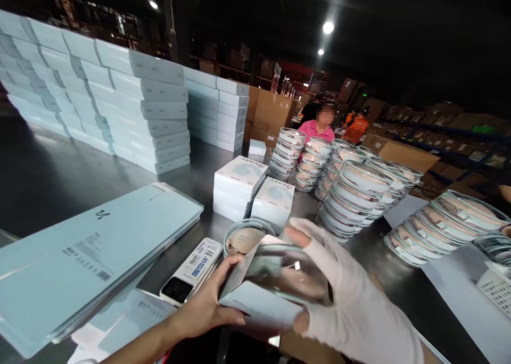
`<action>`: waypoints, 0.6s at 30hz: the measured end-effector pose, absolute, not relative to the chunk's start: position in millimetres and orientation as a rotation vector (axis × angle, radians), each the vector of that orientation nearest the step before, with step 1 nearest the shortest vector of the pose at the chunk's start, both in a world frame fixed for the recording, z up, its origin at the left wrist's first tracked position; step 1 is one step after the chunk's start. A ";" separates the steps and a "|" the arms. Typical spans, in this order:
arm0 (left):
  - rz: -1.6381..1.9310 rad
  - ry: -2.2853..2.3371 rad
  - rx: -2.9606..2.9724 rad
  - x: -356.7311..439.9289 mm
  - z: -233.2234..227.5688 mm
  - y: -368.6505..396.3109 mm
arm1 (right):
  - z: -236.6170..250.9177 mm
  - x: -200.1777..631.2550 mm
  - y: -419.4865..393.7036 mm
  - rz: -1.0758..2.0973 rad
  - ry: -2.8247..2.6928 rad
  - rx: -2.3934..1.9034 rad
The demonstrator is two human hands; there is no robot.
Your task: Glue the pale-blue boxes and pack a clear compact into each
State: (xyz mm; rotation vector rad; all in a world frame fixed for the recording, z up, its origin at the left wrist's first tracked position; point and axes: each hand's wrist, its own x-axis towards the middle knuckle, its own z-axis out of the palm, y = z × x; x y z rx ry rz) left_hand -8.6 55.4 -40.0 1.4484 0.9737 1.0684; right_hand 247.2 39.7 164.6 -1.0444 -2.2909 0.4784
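Note:
Low in the middle of the head view is a small pale-blue carton box (259, 302), its open side tilted up. My left hand (203, 305), bare, grips the box's left side, thumb on the near panel. My right hand (343, 289), in a white glove with bare fingertips, wraps round its right side, thumb on the near edge and a finger on the far edge. Inside the opening lies a clear round container (285, 268) with something beige in it; blur hides its details. Right behind stands another clear round container (244, 240) with beige contents.
Flat pale-blue cartons (107, 241) lie at left, beside a white-and-black phone-like device (194, 271). Printed closed boxes (239, 180) stand ahead. Stacks of clear round containers (347, 199) fill the right. A wall of white boxes (115, 92) rises far left. A person in pink (315, 130) is beyond.

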 end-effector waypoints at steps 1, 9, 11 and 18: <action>1.085 0.977 1.437 -8.5 -43.5 53.2 | 149.3 249.2 35.4 0.451 -2.204 -1.024; 1.363 0.846 1.697 -17.2 -45.0 38.4 | 18.4 251.3 24.0 0.751 -1.532 -1.084; 1.360 0.892 1.774 -11.6 -39.3 36.6 | -4.1 235.8 21.5 0.757 -1.525 -1.113; 1.633 1.147 1.610 16.5 -28.8 32.2 | -25.8 188.0 22.1 0.700 -1.130 -1.285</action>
